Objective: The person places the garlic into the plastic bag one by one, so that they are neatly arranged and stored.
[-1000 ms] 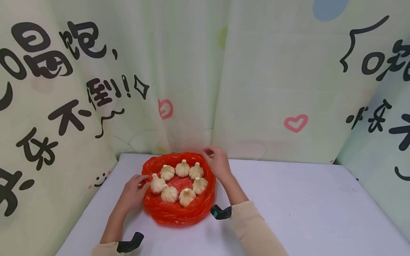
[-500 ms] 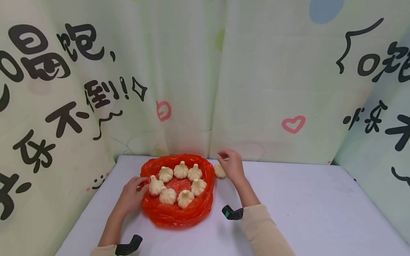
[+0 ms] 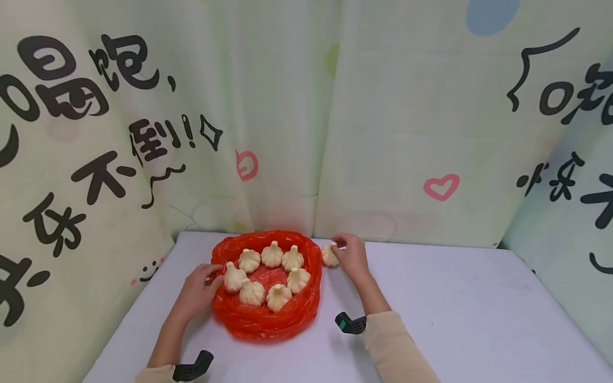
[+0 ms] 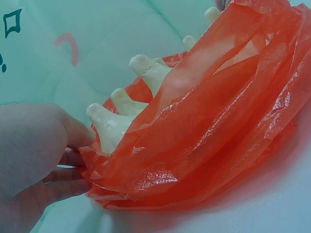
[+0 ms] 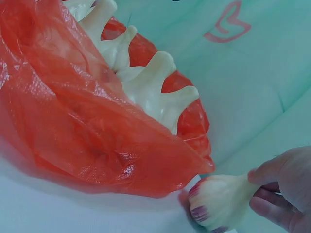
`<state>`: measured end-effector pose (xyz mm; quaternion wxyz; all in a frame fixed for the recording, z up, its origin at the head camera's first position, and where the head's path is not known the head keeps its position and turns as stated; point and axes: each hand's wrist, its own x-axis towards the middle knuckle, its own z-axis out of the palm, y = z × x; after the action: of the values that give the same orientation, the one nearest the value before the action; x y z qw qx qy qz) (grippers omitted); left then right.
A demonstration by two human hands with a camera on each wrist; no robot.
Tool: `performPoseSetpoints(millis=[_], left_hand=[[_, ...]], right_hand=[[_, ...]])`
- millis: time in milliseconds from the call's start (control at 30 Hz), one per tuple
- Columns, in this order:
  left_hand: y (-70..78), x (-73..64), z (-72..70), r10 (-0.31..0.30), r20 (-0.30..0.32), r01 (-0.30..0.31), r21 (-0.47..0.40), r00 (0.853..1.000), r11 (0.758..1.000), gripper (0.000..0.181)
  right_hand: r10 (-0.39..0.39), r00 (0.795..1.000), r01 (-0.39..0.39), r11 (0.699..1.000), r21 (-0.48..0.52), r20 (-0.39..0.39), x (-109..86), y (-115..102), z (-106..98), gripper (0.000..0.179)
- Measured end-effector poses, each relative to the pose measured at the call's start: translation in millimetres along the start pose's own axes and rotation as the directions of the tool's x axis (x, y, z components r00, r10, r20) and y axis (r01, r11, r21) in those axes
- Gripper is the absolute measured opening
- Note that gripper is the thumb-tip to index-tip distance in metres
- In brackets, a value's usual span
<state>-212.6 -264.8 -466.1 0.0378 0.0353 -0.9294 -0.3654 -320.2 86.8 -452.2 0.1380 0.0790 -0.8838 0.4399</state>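
Note:
A red plastic bag with its rim rolled down stands on the table, holding a ring of several garlic bulbs. At the bag's left rim my left hand pinches the plastic between thumb and fingers; the left wrist view shows the thumb on the near edge. Just outside the bag's right side is a single garlic bulb, white with purple streaks at its base. My right hand pinches this bulb's stem, seen closely in the right wrist view, where the bulb tilts beside the bag.
A white table extends to the right of the bag. Behind it hangs a pale green curtain with printed black writing and pink hearts. Each wrist wears a black camera mount.
My right hand has moved right from the bag's rim, then down onto the garlic bulb outside, and now grips its stem. My left hand keeps its place at the bag.

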Motion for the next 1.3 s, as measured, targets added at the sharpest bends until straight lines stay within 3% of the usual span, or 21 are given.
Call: performPoseSetpoints(millis=[300, 533, 867, 1067, 1300], left_hand=[[0.8, 0.3, 1.0, -0.004, 0.005, 0.004, -0.004, 1.000, 1.000, 0.040], [0.8, 0.8, 0.6, -0.003, 0.005, 0.003, -0.006, 1.000, 1.000, 0.040], [2.2, 0.8, 0.8, -0.004, 0.001, 0.004, 0.000, 1.000, 1.000, 0.040], [2.4, 0.1, 0.1, -0.005, 0.001, 0.005, -0.004, 1.000, 1.000, 0.040], [2.2, -0.5, 0.2, -0.009, 0.005, 0.009, -0.007, 1.000, 1.000, 0.040]], right_hand=[[0.012, 1.000, -0.012, 1.000, -0.011, -0.006, -1.6, 2, 0, 0.015], [-0.043, 0.998, 0.043, 0.999, 0.005, -0.042, -1.6, -1, -4, 0.012], [-0.056, 0.996, 0.060, 0.996, 0.060, -0.070, -4.1, -17, -14, 0.015], [-0.108, 0.991, 0.115, 0.989, 0.093, -0.082, -5.6, -30, -16, 0.017], [-0.128, 0.991, 0.135, 0.978, 0.160, -0.049, -9.8, -46, -13, 0.018]])
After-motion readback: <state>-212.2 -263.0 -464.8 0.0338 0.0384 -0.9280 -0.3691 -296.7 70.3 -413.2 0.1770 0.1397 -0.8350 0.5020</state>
